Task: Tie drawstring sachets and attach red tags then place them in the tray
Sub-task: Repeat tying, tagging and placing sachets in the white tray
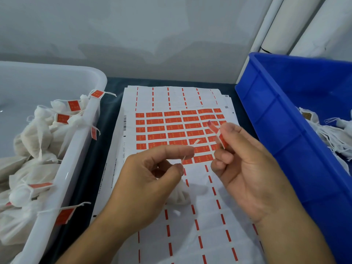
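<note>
Item one: my left hand (152, 180), over the lower middle of the label sheet (190, 206). Thumb and forefinger are pressed together on a white drawstring (196, 142), whose short end sticks up past the fingertip.

Item two: the sachet (180, 193), white mesh, just below my left hand and mostly hidden by it; I cannot tell whether it touches the sheet.

Item three: my right hand (247, 168), palm turned towards me, fingers curled, pinching a red tag (222, 139) between thumb and fingertips. The tag is held upright above the sheet's right side, well apart from the drawstring end.

Item four: the label sheet, flat on the dark tabletop, with a block of unpeeled red tags (171, 128) across its middle.

Item five: white tray (83, 130), at left, holding tied sachets with red tags, several hanging over its rim.

Item six: blue bin (285, 115), at right, holding untagged white sachets.
</note>
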`<state>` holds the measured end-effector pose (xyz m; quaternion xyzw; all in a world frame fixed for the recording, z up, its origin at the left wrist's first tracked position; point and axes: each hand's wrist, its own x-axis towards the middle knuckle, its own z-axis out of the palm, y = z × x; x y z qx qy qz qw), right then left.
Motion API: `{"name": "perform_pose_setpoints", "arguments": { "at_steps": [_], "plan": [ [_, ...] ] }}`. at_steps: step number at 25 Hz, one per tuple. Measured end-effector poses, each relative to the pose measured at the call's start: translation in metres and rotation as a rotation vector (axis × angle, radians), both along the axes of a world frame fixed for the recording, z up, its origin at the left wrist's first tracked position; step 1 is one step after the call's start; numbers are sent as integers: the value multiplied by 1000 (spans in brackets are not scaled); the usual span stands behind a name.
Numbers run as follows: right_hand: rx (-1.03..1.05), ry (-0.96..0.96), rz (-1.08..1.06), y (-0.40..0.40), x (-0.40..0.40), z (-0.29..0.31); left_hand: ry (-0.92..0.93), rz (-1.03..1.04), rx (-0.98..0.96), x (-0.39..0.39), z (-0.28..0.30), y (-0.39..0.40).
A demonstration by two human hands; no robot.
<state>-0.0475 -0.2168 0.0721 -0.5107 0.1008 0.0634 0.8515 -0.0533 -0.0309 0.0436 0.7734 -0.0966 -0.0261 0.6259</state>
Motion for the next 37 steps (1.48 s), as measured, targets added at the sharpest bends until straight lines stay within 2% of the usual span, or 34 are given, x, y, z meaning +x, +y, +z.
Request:
{"name": "perform_pose_setpoints", "arguments": {
  "at_steps": [2,6,8,20,25,33,37],
  "plan": [
    [-52,-71,34,0,-3,1,-6,5,7,0,-1,0],
    [-628,-211,40,12,-7,-5,-37,-17,28,1,0,0],
    [-714,-219,19,16,-6,-7,-57,-24,48,2,0,1],
    [-925,-233,52,13,-3,-11,-116,-37,42,1,-4,1],
    [-867,-226,160,12,-5,-11,-80,-35,-109,-1,-1,-1],
    [-813,-310,22,18,-6,-11,-8,-66,-126,-1,-3,-6],
    [-781,-313,-80,21,-7,-13,-196,127,-7,-3,-7,-10]
  ]
}}
